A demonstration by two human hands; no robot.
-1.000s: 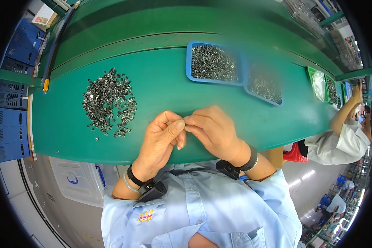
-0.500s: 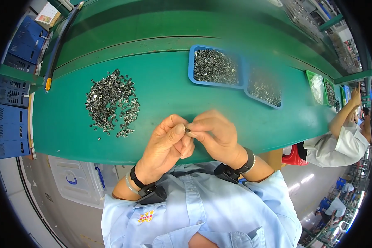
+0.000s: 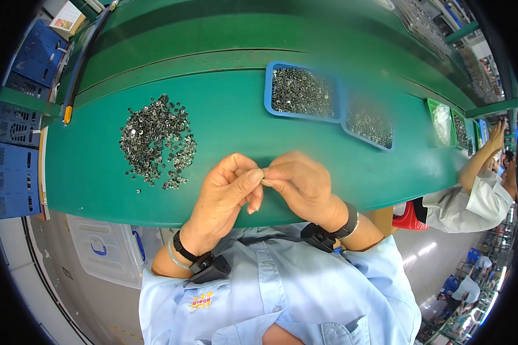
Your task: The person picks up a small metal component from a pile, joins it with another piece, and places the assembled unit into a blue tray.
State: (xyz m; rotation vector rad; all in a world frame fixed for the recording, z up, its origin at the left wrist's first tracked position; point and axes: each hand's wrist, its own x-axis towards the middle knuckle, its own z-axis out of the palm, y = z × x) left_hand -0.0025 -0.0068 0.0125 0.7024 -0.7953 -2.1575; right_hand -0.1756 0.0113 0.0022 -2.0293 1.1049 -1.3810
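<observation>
Green bench [image 3: 236, 126] before a green back panel [image 3: 201, 34], in a large room of workshop kind, with co-worker's arm [image 3: 482, 161] far to the right. Seemingly at a step of fine fingertip handling, with left hand [image 3: 229, 188] and right hand [image 3: 301, 185] together above the near part of the bench. Thumb and index finger closed in a pinch on each side, tips touching; cannot tell about any small piece between, because of hiding fingers. Calls next, in judgement, for light and steady pressure. To the left, beyond left hand, loose pile of small metal parts [image 3: 147, 138]; similar parts in two adjoining blue trays [image 3: 269, 95], farther right, partly blurred. At far left, blue crates [image 3: 16, 184]; on the floor, clear lidded box [image 3: 106, 247]
</observation>
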